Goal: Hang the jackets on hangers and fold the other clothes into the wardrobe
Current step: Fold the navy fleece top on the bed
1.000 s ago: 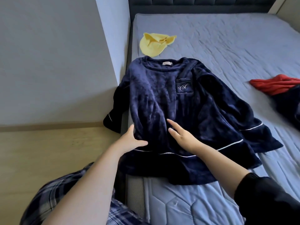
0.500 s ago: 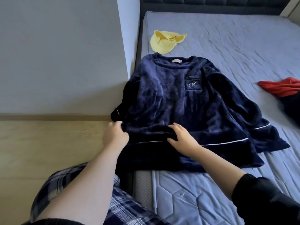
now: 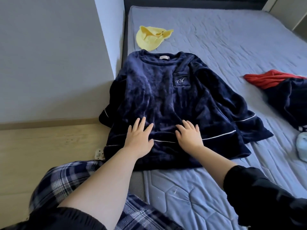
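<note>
Head view: left hand [image 3: 138, 140], right hand [image 3: 189, 138] flat, straight-fingered on navy top [image 3: 157, 93]; yellow cloth [image 3: 149, 39] beyond.

Both palms lie flat on a navy velvet top [image 3: 166, 100] spread on the bed [image 3: 232, 47]: left hand [image 3: 138, 138], right hand [image 3: 189, 136], side by side near its hem.

Soft, cool daylight with a bluish cast fills the view, even and fairly bright, with no hard glare. Beyond the left hand [image 3: 138, 141] and right hand [image 3: 189, 138], the pile of the navy top [image 3: 157, 90] catches pale streaks of sheen, and only faint shadows sit under both palms. Far to the right of the right hand, the dark garment [image 3: 292, 100] is smeared by blur. Nearer than the hands, the black sleeve [image 3: 265, 196] is soft. The wall edge [image 3: 108, 47], left of the left hand, leans with wide-angle distortion.
</note>
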